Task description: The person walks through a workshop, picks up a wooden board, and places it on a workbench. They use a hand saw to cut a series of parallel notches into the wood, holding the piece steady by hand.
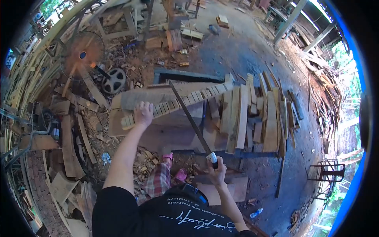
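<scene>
My right hand [217,173] is closed around the pale handle of a handsaw [191,119]. Its long narrow blade points away from me and crosses over a wooden beam [177,103] with a row of evenly spaced cuts along it. My left hand [143,113] grips this beam near its left end, fingers curled over the top. The beam lies slanted, its far end up to the right, over wide boards [160,136] on a low workbench. Part of the beam is hidden under the blade and my left hand.
Several planks [237,118] lie side by side on the bench's right. A standing fan [83,55] is at the upper left, near a spoked wheel [114,81]. Wood scraps cover the ground around my feet. A metal stool [331,172] and a plastic bottle [256,213] are at the right.
</scene>
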Demonstrator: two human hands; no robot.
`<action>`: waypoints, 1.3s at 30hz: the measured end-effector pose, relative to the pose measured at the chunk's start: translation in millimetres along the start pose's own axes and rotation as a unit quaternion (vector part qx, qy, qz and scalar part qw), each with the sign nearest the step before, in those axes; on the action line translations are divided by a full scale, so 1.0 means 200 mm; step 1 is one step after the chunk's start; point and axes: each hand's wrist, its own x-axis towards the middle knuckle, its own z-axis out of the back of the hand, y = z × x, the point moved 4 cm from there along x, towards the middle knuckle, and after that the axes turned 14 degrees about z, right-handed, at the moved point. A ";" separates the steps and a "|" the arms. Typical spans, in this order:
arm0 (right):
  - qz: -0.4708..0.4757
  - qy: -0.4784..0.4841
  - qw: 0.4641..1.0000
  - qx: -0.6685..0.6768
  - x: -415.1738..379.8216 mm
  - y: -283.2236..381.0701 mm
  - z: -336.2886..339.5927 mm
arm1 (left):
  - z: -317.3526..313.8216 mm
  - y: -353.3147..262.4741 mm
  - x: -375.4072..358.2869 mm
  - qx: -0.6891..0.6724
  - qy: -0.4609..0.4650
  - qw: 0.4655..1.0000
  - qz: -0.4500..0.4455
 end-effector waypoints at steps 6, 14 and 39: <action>-0.004 0.009 1.000 -0.012 -0.08 -0.09 0.03 | 0.07 -0.16 -0.07 0.040 0.038 0.993 -0.105; -0.008 -0.010 1.000 0.019 0.00 -0.03 -0.02 | -0.06 -0.27 -0.01 0.023 0.069 0.997 -0.030; 0.033 0.076 0.996 -0.028 0.25 0.13 -0.44 | -0.13 -0.29 0.09 0.087 0.037 0.970 0.224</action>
